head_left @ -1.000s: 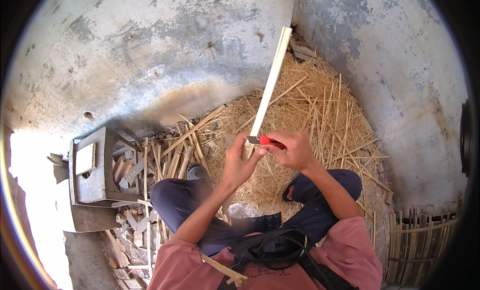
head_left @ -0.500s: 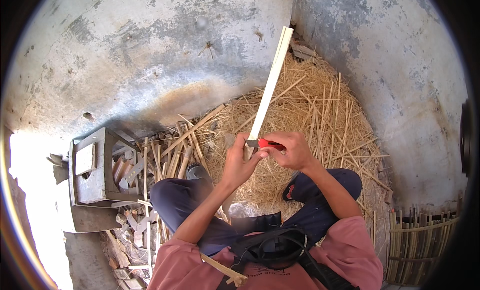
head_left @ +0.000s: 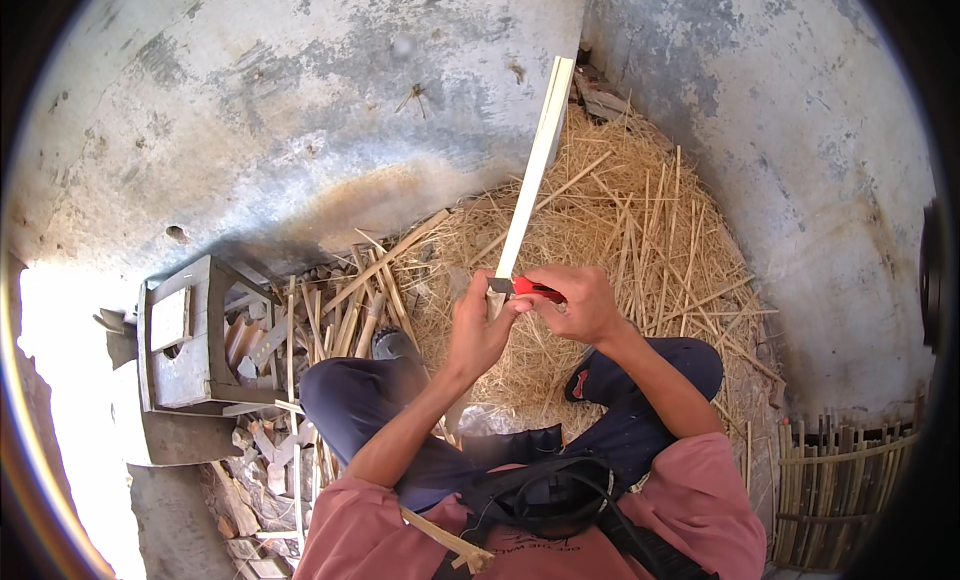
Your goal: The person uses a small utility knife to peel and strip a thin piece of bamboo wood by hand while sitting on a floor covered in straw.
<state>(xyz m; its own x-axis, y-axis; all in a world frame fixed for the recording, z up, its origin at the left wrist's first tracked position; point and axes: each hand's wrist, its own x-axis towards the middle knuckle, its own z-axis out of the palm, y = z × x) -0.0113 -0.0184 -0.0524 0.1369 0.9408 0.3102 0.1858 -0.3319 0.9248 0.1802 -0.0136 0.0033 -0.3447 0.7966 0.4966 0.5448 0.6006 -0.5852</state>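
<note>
A long pale wooden strip (head_left: 530, 185), perhaps bamboo, slants up and away from my hands toward the corner. My left hand (head_left: 477, 330) is closed around its near end. In my right hand (head_left: 583, 305) is a red-handled knife (head_left: 540, 288), gripped with the fingers wrapped over the handle. Its dark blade lies across the strip right beside my left fingers. The thumbs of both hands come close together under the blade. My fingers partly hide the strip's lowest end.
Straw-like shavings (head_left: 620, 220) and loose sticks cover the floor ahead. Walls (head_left: 400, 90) meet at the far corner. At left stands a wooden box frame (head_left: 185, 330) with wood scraps. A slatted bamboo piece (head_left: 850, 490) leans at lower right. One stick (head_left: 445, 538) lies against my shirt.
The strip's far end has swung slightly to the left. Both hands and the knife have shifted a little left with it, still holding the same things.
</note>
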